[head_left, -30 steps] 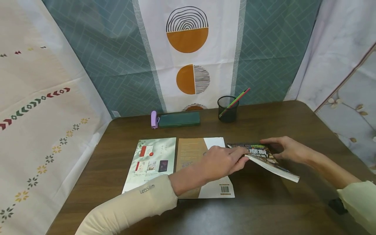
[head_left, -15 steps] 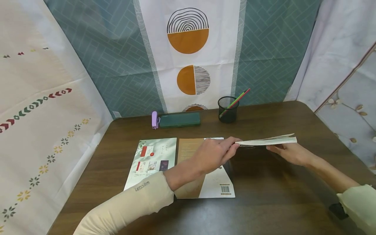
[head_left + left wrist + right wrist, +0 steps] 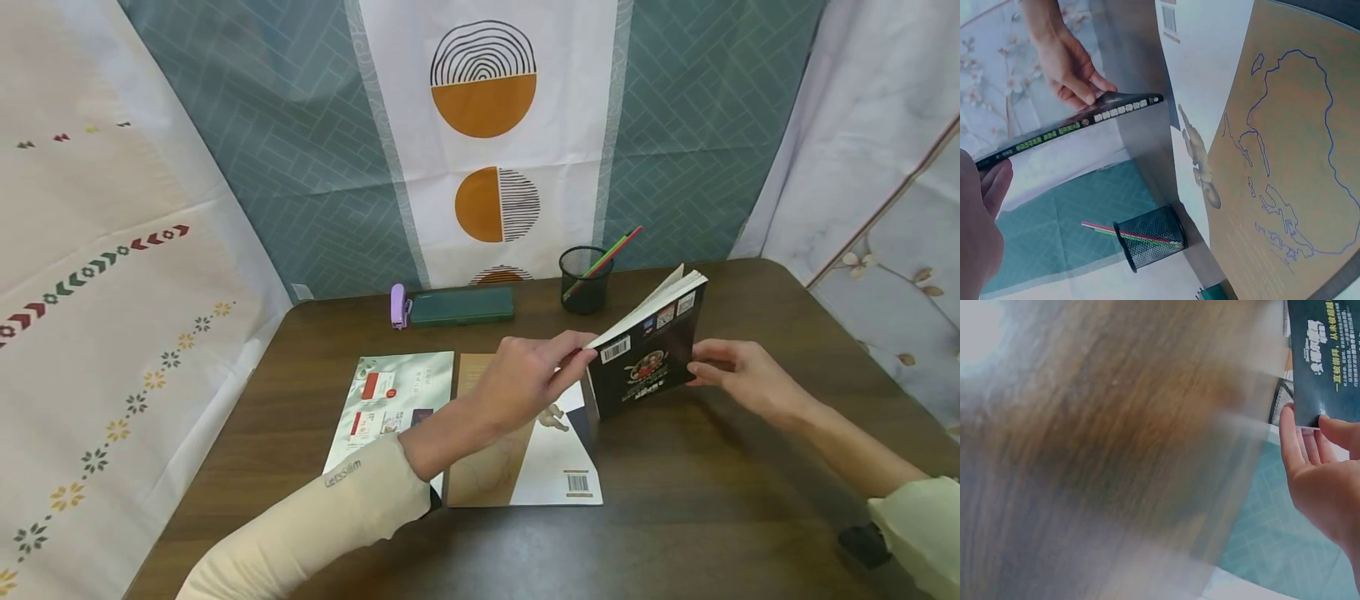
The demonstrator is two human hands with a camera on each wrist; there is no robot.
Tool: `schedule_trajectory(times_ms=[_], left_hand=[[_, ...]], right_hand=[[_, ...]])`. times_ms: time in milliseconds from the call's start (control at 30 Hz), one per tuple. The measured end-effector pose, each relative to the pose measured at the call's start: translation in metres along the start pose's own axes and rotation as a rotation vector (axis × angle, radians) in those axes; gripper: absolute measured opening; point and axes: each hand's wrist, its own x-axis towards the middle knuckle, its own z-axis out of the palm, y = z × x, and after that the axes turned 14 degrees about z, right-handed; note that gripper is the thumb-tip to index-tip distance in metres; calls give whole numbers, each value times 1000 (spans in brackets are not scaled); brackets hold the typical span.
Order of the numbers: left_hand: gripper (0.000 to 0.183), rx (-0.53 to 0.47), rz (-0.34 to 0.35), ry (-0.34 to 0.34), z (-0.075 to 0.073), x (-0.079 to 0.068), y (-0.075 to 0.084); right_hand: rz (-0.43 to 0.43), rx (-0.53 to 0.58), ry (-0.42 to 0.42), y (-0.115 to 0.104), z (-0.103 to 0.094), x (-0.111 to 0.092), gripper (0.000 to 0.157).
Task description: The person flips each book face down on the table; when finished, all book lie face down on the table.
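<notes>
A black-covered paperback book (image 3: 648,367) is held up on edge above the table, its back cover with barcode toward the head camera and pages slightly fanned at the top. My left hand (image 3: 517,379) pinches its upper left corner. At the opposite edge, my right hand (image 3: 750,379) grips the book low down; in the right wrist view the thumb of this hand (image 3: 1329,478) lies on the cover (image 3: 1329,362). The book's spine (image 3: 1085,122) shows in the left wrist view. Beneath my left forearm lies a brown-and-white book (image 3: 551,475), partly hidden.
Left of it lies a pale green booklet (image 3: 405,375), partly covered by my sleeve. Along the back of the wooden table (image 3: 675,525) are a purple stapler (image 3: 398,306), a dark green case (image 3: 462,306) and a black mesh pen cup (image 3: 583,287) with pencils.
The black book has tipped from nearly flat, cover up, through edge-on to upright, showing its back cover. My left hand has shifted slightly left, while my right hand now holds the book's right edge.
</notes>
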Motion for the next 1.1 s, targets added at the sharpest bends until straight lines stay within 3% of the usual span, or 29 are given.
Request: schedule_trajectory(times_ms=[267, 500, 767, 933, 1100], left_hand=[[22, -162, -183, 74, -10, -2, 0], [31, -276, -355, 130, -14, -6, 1], [26, -318, -480, 144, -13, -13, -1], [22, -337, -549, 142, -10, -19, -1], [20, -361, -617, 137, -5, -24, 0]], right_hand=[[50, 202, 61, -5, -11, -4, 43], [69, 272, 113, -9, -17, -4, 40], [69, 425, 94, -14, -26, -7, 18], [100, 543, 95, -19, -29, -6, 15], [145, 540, 136, -23, -30, -4, 16]])
